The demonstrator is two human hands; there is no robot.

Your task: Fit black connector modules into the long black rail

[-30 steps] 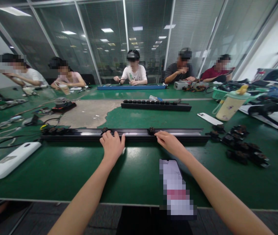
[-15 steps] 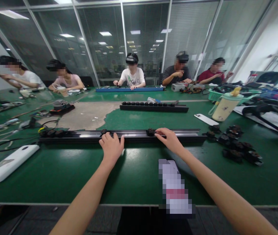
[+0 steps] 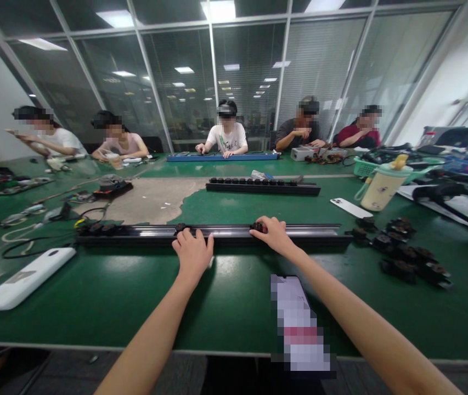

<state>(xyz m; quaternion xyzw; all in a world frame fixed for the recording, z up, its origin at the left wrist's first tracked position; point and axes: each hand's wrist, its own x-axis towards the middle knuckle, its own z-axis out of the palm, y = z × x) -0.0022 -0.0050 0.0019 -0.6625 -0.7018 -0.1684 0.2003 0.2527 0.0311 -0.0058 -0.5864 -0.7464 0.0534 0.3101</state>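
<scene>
A long black rail lies across the green table in front of me. My left hand rests on the rail's near edge, fingers curled over it beside a small black socket module. My right hand is closed on another black socket module seated in the rail. More modules sit at the rail's left end. A pile of loose black modules lies to the right.
A phone lies between my arms. A white slab sits at left, a cream bottle and white phone at right. A second black rail lies farther back. Several people sit along the far edge.
My right hand slid left along the rail and closed over the black module there. My left hand stayed on the rail. The view tilted up slightly.
</scene>
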